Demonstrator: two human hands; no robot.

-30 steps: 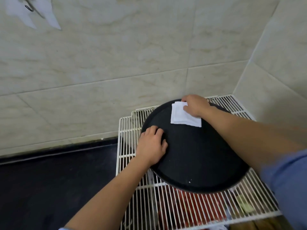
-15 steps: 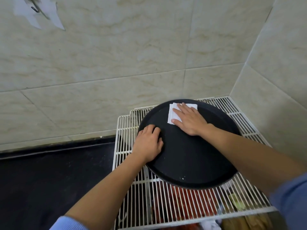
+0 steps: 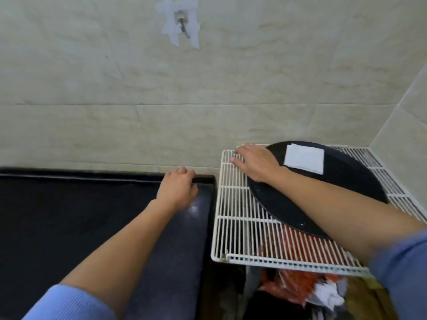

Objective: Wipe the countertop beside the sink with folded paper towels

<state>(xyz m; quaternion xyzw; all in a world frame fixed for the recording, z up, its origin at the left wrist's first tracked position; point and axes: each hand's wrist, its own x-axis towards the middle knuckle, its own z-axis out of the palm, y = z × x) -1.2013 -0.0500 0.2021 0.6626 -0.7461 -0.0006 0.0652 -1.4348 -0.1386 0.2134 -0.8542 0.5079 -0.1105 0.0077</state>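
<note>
A folded white paper towel (image 3: 303, 159) lies flat on a round black tray (image 3: 335, 188), with no hand on it. The tray sits on a white wire rack (image 3: 233, 218) at the right. My right hand (image 3: 254, 161) rests on the rack's back left corner, at the tray's left rim, fingers spread over the wires. My left hand (image 3: 178, 188) hovers or rests at the back right of the dark countertop (image 3: 69, 215), fingers loosely curled and holding nothing.
Beige tiled walls stand behind and to the right, with a metal hook (image 3: 183, 26) stuck high up. Under the rack lie red and white bags and wrappers (image 3: 307, 287). A narrow gap separates the countertop from the rack.
My right hand let go of the paper towel and slid left to the rack's corner. My left hand left the tray and moved onto the countertop. The view swung left.
</note>
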